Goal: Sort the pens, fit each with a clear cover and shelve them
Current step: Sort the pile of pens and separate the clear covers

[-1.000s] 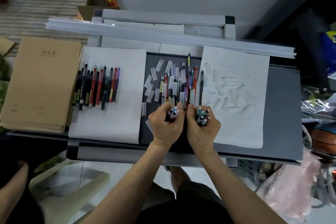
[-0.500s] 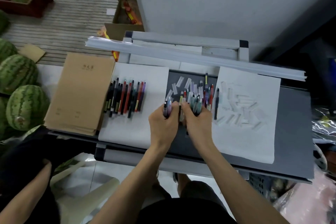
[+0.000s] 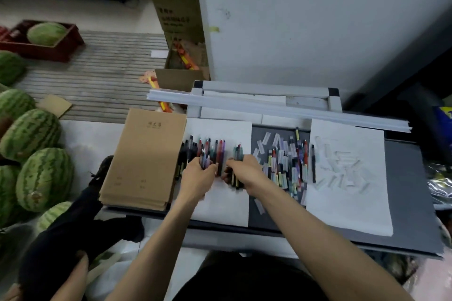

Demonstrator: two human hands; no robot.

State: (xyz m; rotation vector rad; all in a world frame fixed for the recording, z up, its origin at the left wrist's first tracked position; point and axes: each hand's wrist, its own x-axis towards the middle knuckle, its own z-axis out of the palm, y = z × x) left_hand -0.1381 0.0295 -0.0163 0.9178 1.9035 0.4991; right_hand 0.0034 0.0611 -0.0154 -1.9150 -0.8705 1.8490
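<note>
My left hand (image 3: 197, 179) grips a small bunch of pens (image 3: 204, 160), tips pointing away from me. Just to its right, my right hand (image 3: 245, 173) grips another bunch of pens (image 3: 237, 154). Both hands hover over the left white sheet (image 3: 220, 203), right beside the row of sorted pens (image 3: 195, 148) lying on it. A heap of unsorted pens (image 3: 291, 164) mixed with clear covers lies on the dark tray (image 3: 254, 217). More clear covers (image 3: 342, 168) are spread over the right white sheet (image 3: 349, 208).
A stack of brown notebooks (image 3: 144, 161) lies left of the pens. White strips (image 3: 269, 107) run along the far edge of the table. Watermelons (image 3: 39, 166) sit on the floor at left, near another person's dark sleeve (image 3: 66, 239). Cardboard boxes (image 3: 176, 7) stand behind.
Both hands have carried their pen bunches left, from the heap on the dark tray over to the left sheet beside the sorted row. The view has tilted up and swung left.
</note>
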